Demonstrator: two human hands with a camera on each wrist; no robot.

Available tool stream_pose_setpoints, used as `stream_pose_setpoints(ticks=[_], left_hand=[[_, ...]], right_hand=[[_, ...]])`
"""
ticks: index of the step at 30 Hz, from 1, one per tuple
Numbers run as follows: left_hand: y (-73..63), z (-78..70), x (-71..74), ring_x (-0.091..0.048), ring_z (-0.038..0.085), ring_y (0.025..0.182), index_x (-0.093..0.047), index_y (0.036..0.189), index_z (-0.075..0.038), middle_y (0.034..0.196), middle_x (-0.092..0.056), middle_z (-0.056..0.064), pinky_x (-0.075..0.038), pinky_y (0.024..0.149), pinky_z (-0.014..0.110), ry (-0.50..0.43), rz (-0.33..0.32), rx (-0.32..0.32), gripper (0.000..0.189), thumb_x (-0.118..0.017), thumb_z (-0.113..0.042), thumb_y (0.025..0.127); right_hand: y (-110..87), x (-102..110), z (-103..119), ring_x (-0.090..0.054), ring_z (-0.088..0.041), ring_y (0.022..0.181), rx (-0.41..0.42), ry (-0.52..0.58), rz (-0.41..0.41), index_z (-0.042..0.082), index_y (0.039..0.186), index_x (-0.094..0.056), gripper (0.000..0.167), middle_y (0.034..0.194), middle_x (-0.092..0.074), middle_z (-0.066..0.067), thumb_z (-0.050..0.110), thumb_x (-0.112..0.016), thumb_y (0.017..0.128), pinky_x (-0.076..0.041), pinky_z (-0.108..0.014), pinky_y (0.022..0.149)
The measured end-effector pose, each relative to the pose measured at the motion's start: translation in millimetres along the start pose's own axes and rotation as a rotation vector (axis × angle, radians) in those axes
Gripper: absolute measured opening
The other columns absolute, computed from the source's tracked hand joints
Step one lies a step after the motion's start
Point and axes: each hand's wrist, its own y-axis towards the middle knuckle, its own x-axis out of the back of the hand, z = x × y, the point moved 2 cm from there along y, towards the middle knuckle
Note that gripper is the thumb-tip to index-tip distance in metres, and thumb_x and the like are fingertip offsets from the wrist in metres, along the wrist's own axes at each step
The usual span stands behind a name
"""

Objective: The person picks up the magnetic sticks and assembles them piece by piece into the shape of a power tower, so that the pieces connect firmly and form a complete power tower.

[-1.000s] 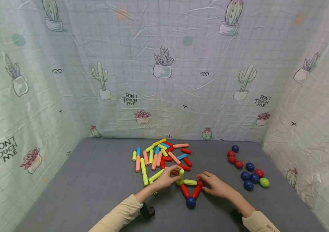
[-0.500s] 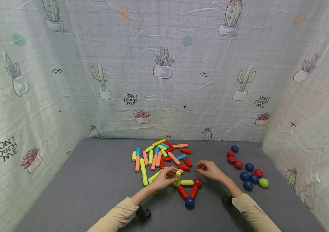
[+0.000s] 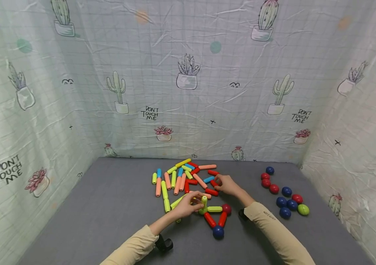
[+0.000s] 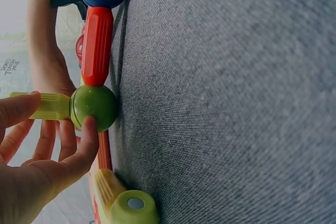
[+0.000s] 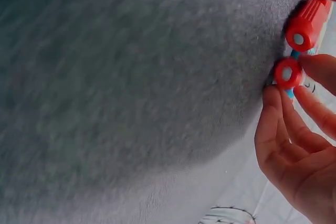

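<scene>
"Looking at the left hand (image 3: 186, 205), what do you make of its hold?"

"A narrow one; the digits close on the upright yellow-green rod (image 4: 55, 106), with one fingertip against the green ball (image 4: 97, 107) at its foot; I'd judge that this props the rod and steadies that corner."

"Corner of what?"

"Of a triangle (image 3: 209, 220) lying near the middle of the tabletop (image 3: 85, 228); a yellow-green crossbar (image 3: 215, 209) runs right from the green ball to a dark red ball (image 3: 226, 209); two red struts (image 3: 222, 219) slope from those balls to a blue ball (image 3: 218, 232) at the near point; lying flat, the frame probably gives the rod a firm footing."

"And the right hand (image 3: 228, 184)?"

"Farther off, at the right edge of the loose rods (image 3: 177, 186); it pinches a red rod (image 5: 287, 74) by the end, thumb against fingers, perhaps to leave its neighbours undisturbed; a short blue rod (image 3: 209, 179) lies just left of it; whether the red one is off the tabletop, I cannot tell."

"Why are the loose balls (image 3: 286, 191) well apart, on the right?"

"Perhaps so each kind is easy to find; rods to the left and far, balls to the right."
</scene>
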Motion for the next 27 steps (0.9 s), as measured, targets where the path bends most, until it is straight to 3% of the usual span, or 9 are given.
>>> stream_pose_setpoints(ticks=[4,8,11,15,21,27], left_hand=[[2.5,7.1,-0.7,-0.056,0.033,0.099,-0.053,0.114,-0.002,0.112,-0.054,0.018,-0.049,0.081,0.036,-0.009,0.004,0.002,0.027,-0.054,-0.007,0.087],[2.8,9.1,-0.3,-0.056,0.032,0.100,-0.053,0.113,-0.003,0.113,-0.054,0.018,-0.050,0.078,0.033,-0.020,0.008,0.014,0.027,-0.055,-0.008,0.087],[2.0,8.8,0.3,-0.056,0.032,0.100,-0.053,0.114,-0.002,0.114,-0.053,0.018,-0.050,0.077,0.031,-0.015,0.009,0.019,0.027,-0.054,-0.007,0.087],[-0.8,1.4,0.9,-0.055,0.035,0.100,-0.052,0.114,0.000,0.114,-0.052,0.020,-0.051,0.075,0.035,-0.023,0.013,0.020,0.027,-0.053,-0.004,0.088],[-5.9,-17.4,4.4,-0.054,0.039,0.099,-0.052,0.113,0.003,0.112,-0.052,0.024,-0.052,0.072,0.041,-0.037,0.026,0.022,0.027,-0.053,-0.003,0.087],[-5.8,-19.0,4.9,-0.054,0.037,0.100,-0.052,0.113,0.002,0.112,-0.052,0.023,-0.051,0.075,0.035,-0.033,0.027,0.029,0.027,-0.053,-0.004,0.087]], right_hand=[[-0.2,-1,1,-0.036,-0.010,0.049,0.014,-0.045,0.049,0.004,0.106,-0.058,0.030,0.059,-0.044,0.000,0.004,-0.060,0.076,-0.028,-0.022,0.049],[-6.5,2,0,-0.032,-0.010,0.047,0.023,-0.009,0.073,0.007,0.110,-0.056,0.034,0.055,-0.035,0.003,0.004,-0.057,0.076,-0.025,-0.021,0.047],[-15.6,9,0,-0.042,-0.011,0.054,0.043,0.086,0.055,0.009,0.111,-0.052,0.034,0.064,-0.044,0.000,0.003,-0.056,0.078,-0.033,-0.023,0.049],[-32.4,19,0,-0.056,-0.016,0.073,0.109,0.187,0.023,0.011,0.108,-0.043,0.032,0.086,-0.054,-0.009,0.005,-0.058,0.080,-0.045,-0.028,0.061],[-58.5,28,2,-0.058,-0.016,0.076,0.224,0.306,0.030,0.007,0.105,-0.038,0.031,0.092,-0.059,-0.013,0.007,-0.059,0.082,-0.049,-0.026,0.065],[-78.1,30,1,-0.060,-0.013,0.084,0.247,0.350,0.093,0.003,0.112,-0.041,0.036,0.103,-0.059,-0.018,0.011,-0.061,0.083,-0.050,-0.023,0.068]])
